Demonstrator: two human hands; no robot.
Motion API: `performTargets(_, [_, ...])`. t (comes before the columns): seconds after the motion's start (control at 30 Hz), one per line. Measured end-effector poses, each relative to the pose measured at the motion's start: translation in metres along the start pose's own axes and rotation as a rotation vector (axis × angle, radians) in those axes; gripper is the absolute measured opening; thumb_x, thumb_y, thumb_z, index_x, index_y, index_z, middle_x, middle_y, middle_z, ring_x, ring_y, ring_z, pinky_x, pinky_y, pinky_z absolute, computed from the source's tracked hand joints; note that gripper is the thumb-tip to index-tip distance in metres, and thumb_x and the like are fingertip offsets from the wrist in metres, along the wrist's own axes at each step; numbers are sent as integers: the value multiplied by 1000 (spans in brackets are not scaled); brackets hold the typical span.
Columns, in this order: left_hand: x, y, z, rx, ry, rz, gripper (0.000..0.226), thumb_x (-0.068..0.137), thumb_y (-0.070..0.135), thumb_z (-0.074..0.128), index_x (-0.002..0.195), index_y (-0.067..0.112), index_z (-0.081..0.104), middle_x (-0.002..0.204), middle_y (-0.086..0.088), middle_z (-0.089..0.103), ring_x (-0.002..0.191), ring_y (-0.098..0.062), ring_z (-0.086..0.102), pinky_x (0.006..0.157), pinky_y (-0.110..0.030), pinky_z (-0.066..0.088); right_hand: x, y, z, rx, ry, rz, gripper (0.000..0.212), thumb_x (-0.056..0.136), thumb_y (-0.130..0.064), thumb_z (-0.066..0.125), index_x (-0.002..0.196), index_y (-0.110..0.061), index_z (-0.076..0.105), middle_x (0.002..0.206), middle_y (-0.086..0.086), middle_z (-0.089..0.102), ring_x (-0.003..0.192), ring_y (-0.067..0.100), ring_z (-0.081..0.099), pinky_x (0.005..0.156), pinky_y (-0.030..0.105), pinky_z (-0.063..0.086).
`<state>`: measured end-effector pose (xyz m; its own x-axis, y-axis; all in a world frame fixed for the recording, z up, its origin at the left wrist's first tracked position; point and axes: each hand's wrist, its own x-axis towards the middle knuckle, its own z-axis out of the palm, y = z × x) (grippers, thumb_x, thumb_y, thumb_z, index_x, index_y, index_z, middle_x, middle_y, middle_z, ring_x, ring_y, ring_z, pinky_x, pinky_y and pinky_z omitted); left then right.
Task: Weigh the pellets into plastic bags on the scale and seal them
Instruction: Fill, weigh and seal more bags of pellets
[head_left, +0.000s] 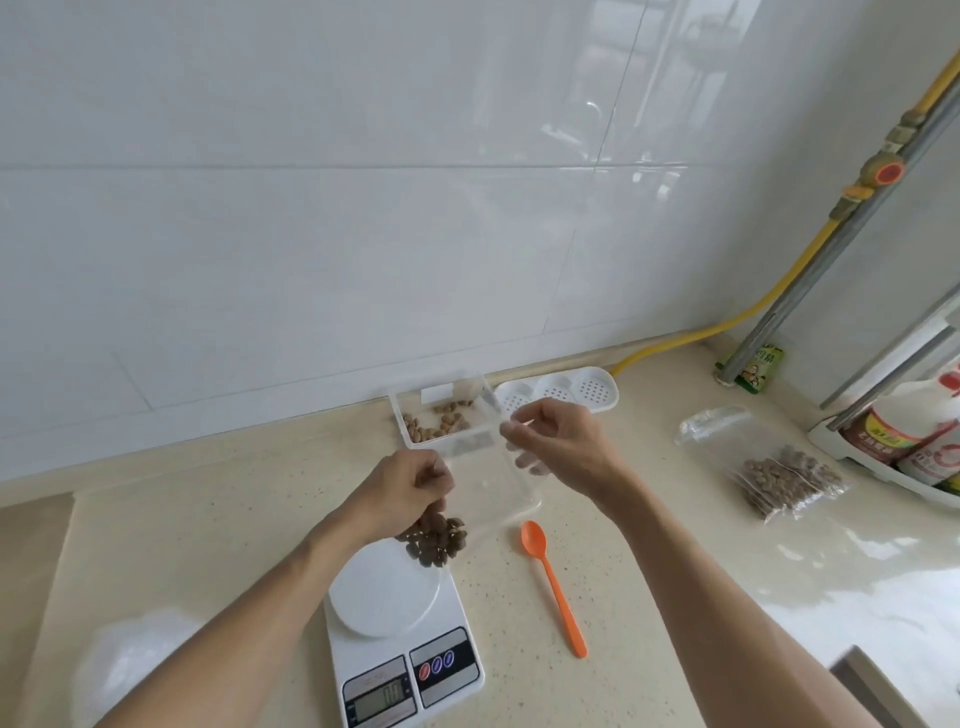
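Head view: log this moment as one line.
step: sealing | hands: left hand and right hand pinch top of plastic bag | pellets in bag, above scale | orange spoon on counter

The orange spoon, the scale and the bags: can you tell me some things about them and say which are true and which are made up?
1. The orange plastic spoon lies on the counter to the right of the white digital scale. True.
2. Both hands hold the spoon. False: the left hand and the right hand each pinch the top of a clear plastic bag holding brown pellets; nothing touches the spoon.
3. A second clear bag of pellets lies on the counter at the right. True.
4. The scale's round plate is covered with spilled pellets. False: the plate is bare; the pellets hang in the held bag at its far edge.
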<state>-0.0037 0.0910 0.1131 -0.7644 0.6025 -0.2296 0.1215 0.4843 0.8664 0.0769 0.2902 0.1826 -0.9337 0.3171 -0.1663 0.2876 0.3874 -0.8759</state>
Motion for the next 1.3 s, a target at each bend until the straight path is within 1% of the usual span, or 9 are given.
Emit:
performTargets(0.07, [-3, -4, -7, 27, 26, -2, 14, 93, 19, 61, 79, 16, 63, 68, 0, 69, 61, -8, 65, 45, -24, 47, 6, 8, 13, -95, -11, 17, 7, 92, -16, 65, 94, -9, 66, 80, 8, 74, 63, 14, 69, 63, 31, 59])
performTargets(0.13, [-4, -15, -14, 35, 17, 1, 10, 89, 15, 66, 80, 17, 64, 66, 4, 65, 61, -6, 63, 56, -22, 48, 12, 21, 27, -46, 14, 77, 8, 95, -10, 60, 91, -5, 67, 79, 10, 73, 58, 14, 65, 60, 29, 56])
performTargets(0.3, [-6, -51, -30, 86, -12, -95, 26, 82, 1, 64, 94, 24, 65, 82, -1, 68, 77, -21, 67, 76, -35, 54, 16, 62, 60, 229, 37, 291, 11, 96, -6, 59, 94, 2, 66, 80, 16, 69, 59, 21, 60, 56, 26, 55])
performTargets(0.57, [-2, -89, -1, 192, 107, -126, 29, 82, 2, 64, 102, 23, 63, 87, 5, 66, 78, -10, 63, 76, -28, 53, 20, 116, 95, 225, 55, 468, 8, 95, -9, 62, 94, -3, 68, 86, 15, 72, 62, 20, 65, 67, 32, 62])
performTargets(0.7, [-6, -103, 11, 428, 283, -38, 32, 83, 9, 66, 115, 15, 61, 110, -1, 62, 103, -17, 58, 87, -31, 50, 20, 126, 97, 98, 59, 473, 22, 94, -12, 62, 113, -2, 64, 93, 11, 72, 71, 19, 67, 73, 34, 60])
performTargets(0.77, [-16, -111, 13, 566, 351, 8, 33, 86, 17, 67, 118, 12, 61, 113, -5, 61, 105, -22, 58, 87, -36, 51, 17, 125, 97, -139, 44, 421, 39, 95, -21, 60, 132, -6, 54, 113, 10, 68, 96, 24, 65, 86, 38, 54])
performTargets(0.87, [-37, -123, 12, 745, 425, 79, 33, 92, 28, 55, 120, 10, 61, 115, -10, 61, 104, -28, 59, 88, -42, 51, 13, 121, 101, -493, 60, 199, 49, 98, -32, 53, 141, -10, 45, 140, 12, 53, 127, 31, 48, 103, 45, 42])
performTargets(1.07, [-80, -149, 17, 976, 301, -28, 62, 98, 50, 22, 144, 13, 42, 150, -14, 40, 142, -33, 30, 114, -57, 24, 2, 94, 123, -789, -62, -169, 57, 104, -45, 33, 154, -18, 25, 163, 5, 20, 151, 24, 12, 120, 43, 13])
performTargets(1.3, [-109, -164, 28, 960, 247, -129, 76, 94, 65, -2, 153, 20, 15, 160, -9, 13, 149, -30, 4, 118, -56, 2, -8, 86, 141, -902, -158, -302, 62, 104, -48, 21, 158, -20, 8, 166, 3, 1, 152, 22, -7, 121, 44, -5])
